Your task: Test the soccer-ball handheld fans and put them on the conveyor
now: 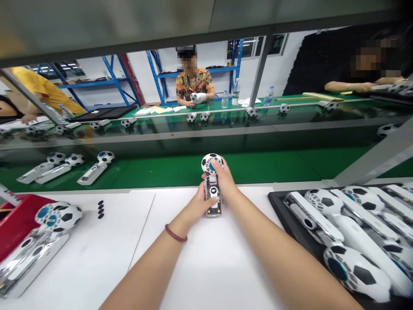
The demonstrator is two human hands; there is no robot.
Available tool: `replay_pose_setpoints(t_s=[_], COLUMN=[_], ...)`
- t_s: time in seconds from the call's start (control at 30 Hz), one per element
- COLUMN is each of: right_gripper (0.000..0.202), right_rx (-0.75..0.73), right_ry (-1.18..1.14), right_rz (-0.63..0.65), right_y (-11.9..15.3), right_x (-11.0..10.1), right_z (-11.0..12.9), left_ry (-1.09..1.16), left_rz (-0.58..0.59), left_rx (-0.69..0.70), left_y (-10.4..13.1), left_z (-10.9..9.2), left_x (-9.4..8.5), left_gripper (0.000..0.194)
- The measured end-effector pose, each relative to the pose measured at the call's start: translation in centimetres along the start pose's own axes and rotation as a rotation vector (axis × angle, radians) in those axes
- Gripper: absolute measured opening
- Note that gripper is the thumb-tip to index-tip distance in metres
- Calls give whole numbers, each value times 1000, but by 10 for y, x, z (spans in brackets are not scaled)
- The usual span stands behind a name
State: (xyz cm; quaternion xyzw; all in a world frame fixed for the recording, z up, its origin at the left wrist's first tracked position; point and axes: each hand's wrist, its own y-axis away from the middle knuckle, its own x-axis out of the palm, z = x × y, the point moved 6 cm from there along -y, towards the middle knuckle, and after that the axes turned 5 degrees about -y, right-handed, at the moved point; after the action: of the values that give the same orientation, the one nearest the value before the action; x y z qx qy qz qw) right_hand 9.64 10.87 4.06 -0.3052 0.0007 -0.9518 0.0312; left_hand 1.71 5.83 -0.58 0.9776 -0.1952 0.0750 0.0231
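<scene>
The ball-topped gadget was straight ahead, over the white bench. The left hand gripped its see-through handle and the right hand gripped its football head. It looked light and hard, with smooth plastic that could be slippery. The handle seemed the best place to hold. Dropping it might crack the clear parts.

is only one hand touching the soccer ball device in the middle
No, the left hand holds the body of the device while the right hand has its thumb on the soccer-ball top.
</scene>
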Motion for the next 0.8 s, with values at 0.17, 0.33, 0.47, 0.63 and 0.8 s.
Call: replay_pose_setpoints(t_s=[0.17,0.33,0.47,0.63,0.8], right_gripper=[45,46,29,22,22], right_rx=[129,438,447,442,451], right_ry=[-74,-3,46,50,59], right_rz=[137,499,495,470,454], right_y=[0,13,11,9,10], right_x=[-2,-1,-6,-4,-5], right_z=[-6,-21,-24,-27,-29], left_ry=[23,19,-2,5,8], left_rz=[24,16,-32,-31,-15], left_rx=[-26,-30,-42,-39,-42], left_y=[3,4,5,5,5], left_z=[0,-1,-1,-2,-1], left_x=[-2,-1,-3,-3,-2], left_gripper=[68,67,69,74,78])
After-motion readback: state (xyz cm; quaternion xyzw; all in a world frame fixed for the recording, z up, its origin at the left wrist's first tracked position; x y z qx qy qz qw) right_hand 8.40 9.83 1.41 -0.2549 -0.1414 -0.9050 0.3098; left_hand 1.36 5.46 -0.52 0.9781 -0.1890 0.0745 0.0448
